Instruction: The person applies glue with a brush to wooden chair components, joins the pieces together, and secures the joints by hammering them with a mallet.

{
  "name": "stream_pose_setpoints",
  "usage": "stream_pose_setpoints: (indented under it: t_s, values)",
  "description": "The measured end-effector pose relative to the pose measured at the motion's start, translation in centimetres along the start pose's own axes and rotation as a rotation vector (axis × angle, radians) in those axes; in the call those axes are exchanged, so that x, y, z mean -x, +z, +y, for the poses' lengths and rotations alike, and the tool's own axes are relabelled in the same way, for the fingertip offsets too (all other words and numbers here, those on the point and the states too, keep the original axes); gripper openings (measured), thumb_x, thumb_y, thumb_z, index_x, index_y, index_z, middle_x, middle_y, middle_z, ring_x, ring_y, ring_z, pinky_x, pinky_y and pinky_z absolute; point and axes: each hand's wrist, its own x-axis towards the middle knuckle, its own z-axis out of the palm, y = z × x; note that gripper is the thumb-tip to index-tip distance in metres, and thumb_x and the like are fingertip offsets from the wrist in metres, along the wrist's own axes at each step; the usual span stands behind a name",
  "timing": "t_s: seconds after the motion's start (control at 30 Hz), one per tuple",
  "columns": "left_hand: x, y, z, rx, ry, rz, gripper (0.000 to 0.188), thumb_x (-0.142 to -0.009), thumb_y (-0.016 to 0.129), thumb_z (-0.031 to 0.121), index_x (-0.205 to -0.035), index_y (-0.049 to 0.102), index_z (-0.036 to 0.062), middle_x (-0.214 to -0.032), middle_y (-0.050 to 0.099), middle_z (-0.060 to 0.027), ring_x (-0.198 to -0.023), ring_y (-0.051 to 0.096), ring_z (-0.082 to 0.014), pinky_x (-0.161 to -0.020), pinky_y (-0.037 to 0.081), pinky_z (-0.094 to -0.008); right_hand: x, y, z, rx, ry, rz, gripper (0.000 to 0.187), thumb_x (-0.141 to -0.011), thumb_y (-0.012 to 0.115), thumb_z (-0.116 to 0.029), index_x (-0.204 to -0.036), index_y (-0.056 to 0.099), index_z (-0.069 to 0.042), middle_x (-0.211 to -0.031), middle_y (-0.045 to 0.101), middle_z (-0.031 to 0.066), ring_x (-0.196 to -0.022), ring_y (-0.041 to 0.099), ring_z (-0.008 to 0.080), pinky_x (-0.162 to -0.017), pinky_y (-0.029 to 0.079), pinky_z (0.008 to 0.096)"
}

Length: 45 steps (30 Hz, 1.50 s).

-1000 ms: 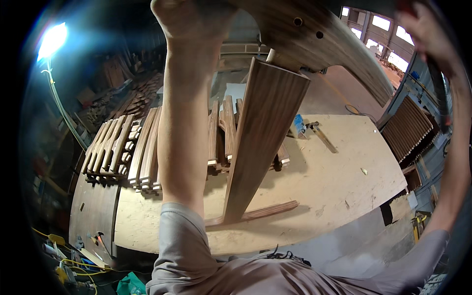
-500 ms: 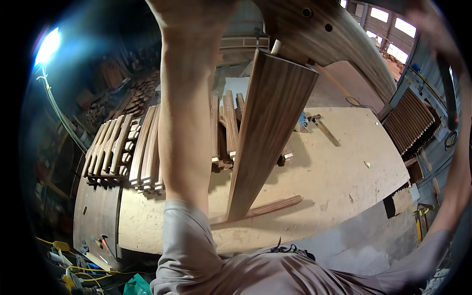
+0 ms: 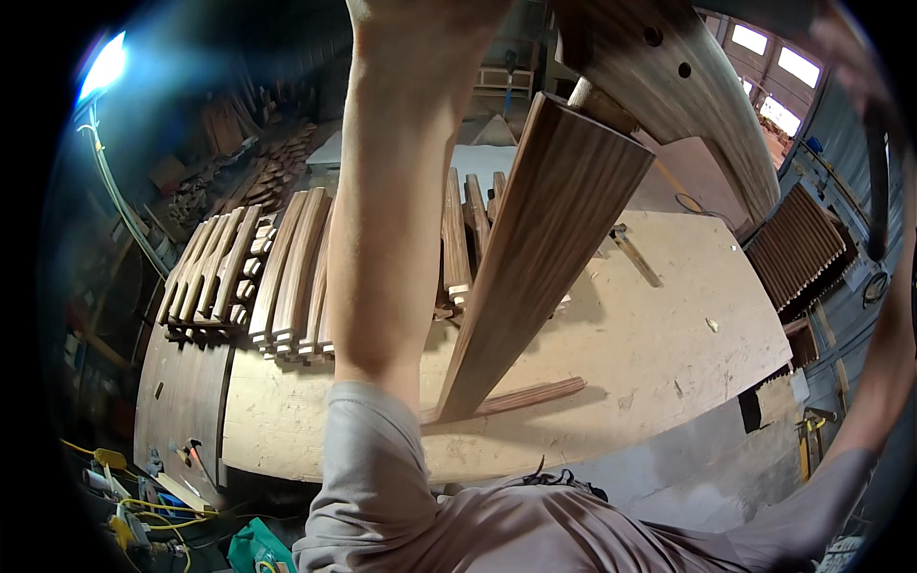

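A wide brown wooden board (image 3: 544, 239) stands tilted, its lower end by a thin wooden strip (image 3: 530, 397) on the workbench. At its upper end a pale wooden peg (image 3: 600, 101) runs toward a large curved wooden piece (image 3: 712, 105) with two round holes. My left forearm (image 3: 396, 220) reaches up past the top edge beside that board, so my left hand is out of view. Raised at the upper right, my right hand (image 3: 853, 72) is blurred but closed around a dark rod-like handle (image 3: 877, 186), whose other end I cannot make out.
Rows of shaped wooden slats (image 3: 291, 272) lie along the left of the pale workbench (image 3: 669, 334). A hammer (image 3: 635, 256) rests toward its far side. At the right stands a stack of ribbed brown pieces (image 3: 798, 248). Cables (image 3: 172, 506) and a green bag (image 3: 260, 547) are at the lower left.
The view has shifted slightly. My left forearm, the tilted board and the curved piece appear farther right against the bench. My right hand stays raised with the dark handle.
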Motion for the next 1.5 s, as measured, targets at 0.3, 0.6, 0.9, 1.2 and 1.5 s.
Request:
stream_pose_setpoints:
  t_s: [0.3,0.6,0.9,1.2,1.5]
  values:
    - [1.0,0.1,0.7,0.019,0.014,0.013,0.031,-0.064,0.054,-0.002,-0.094,0.056,0.0043,-0.092,0.058,-0.01,-0.09,0.057,-0.0269,-0.09,0.046,-0.0428,-1.4,3.0,7.1,0.012,-0.25,0.275,0.049,-0.089,0.061,-0.014,-0.134,0.043,-0.006,-0.09,0.06,0.0107,-0.06,0.056,0.017,-0.053,0.046,0.0317]
    - [1.3,-0.7,1.0,0.052,0.065,0.016,0.03,-0.064,0.054,-0.002,-0.093,0.056,0.0042,-0.092,0.058,-0.0099,-0.09,0.057,-0.0268,-0.09,0.047,-0.0427,-4.2,-8.6,7.8,-0.722,0.049,-0.231,0.035,-0.088,0.064,-0.028,-0.114,0.053,-0.009,-0.072,0.052,0.0011,-0.057,0.049,0.015,-0.055,0.043,0.0376]
    - [1.7,-1.0,-0.5,0.057,0.042,0.021,0.029,-0.064,0.055,-0.002,-0.093,0.056,0.0041,-0.092,0.059,-0.0099,-0.09,0.058,-0.0268,-0.09,0.047,-0.0425,-1.6,1.7,2.9,0.067,-0.011,0.031,0.04,-0.089,0.061,-0.02,-0.121,0.047,-0.003,-0.06,0.045,-0.0029,-0.041,0.038,0.0044,-0.037,0.031,0.0214]
    - [2.2,-0.5,-0.1,0.059,0.082,0.032,0.029,-0.064,0.055,-0.002,-0.092,0.056,0.004,-0.092,0.059,-0.0099,-0.091,0.058,-0.0267,-0.09,0.047,-0.0424,-4.9,-3.4,6.6,-0.048,-0.261,0.223,0.033,-0.089,0.059,-0.033,-0.104,0.052,-0.005,-0.064,0.043,-0.0042,-0.042,0.038,-0.0001,-0.037,0.034,0.0164]
    - [1.9,-0.6,0.0,0.063,0.071,0.024,0.028,-0.064,0.056,-0.001,-0.092,0.056,0.0039,-0.092,0.059,-0.0099,-0.091,0.058,-0.0266,-0.09,0.047,-0.0423,-0.7,1.4,2.6,0.102,-0.092,0.085,0.047,-0.087,0.06,-0.022,-0.13,0.048,-0.008,-0.061,0.049,-0.0021,-0.042,0.04,0.003,-0.037,0.03,0.0193]
